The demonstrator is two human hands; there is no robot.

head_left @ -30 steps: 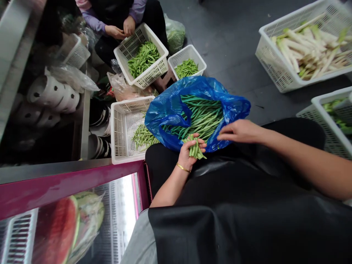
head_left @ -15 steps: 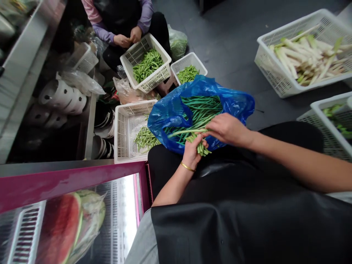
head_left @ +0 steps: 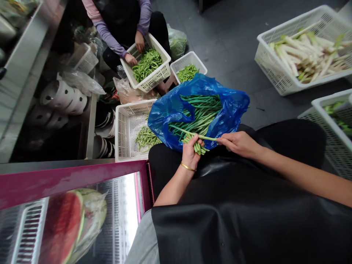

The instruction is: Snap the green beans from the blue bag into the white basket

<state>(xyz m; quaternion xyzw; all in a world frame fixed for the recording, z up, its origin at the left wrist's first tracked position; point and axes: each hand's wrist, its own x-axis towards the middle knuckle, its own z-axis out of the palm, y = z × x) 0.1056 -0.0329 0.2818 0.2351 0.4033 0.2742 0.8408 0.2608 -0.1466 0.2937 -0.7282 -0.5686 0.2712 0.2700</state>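
My left hand (head_left: 191, 152) is closed around a small bunch of short long-bean pieces (head_left: 198, 148), a gold bangle on its wrist. One uncut long bean (head_left: 207, 138) runs across from the left hand, and the fingers of my right hand (head_left: 233, 142) pinch its right end. Behind both hands an opened blue plastic bag (head_left: 167, 108) rests by my lap, full of long green beans (head_left: 205, 112). Left of the bag stands a white basket (head_left: 125, 126) with cut bean pieces (head_left: 147, 138) in it.
Across from me a co-worker's hands (head_left: 134, 51) reach into a white basket (head_left: 154, 86) of green beans. A smaller bean basket (head_left: 202, 64) stands beside it. At right are a basket (head_left: 286, 80) of white stalks and another basket (head_left: 330, 139). A glass-topped case with watermelon (head_left: 62, 223) is at lower left.
My right hand has moved right and slightly down, away from the left hand, with the bean stretched between them. The co-worker's hands have gone down into their basket.
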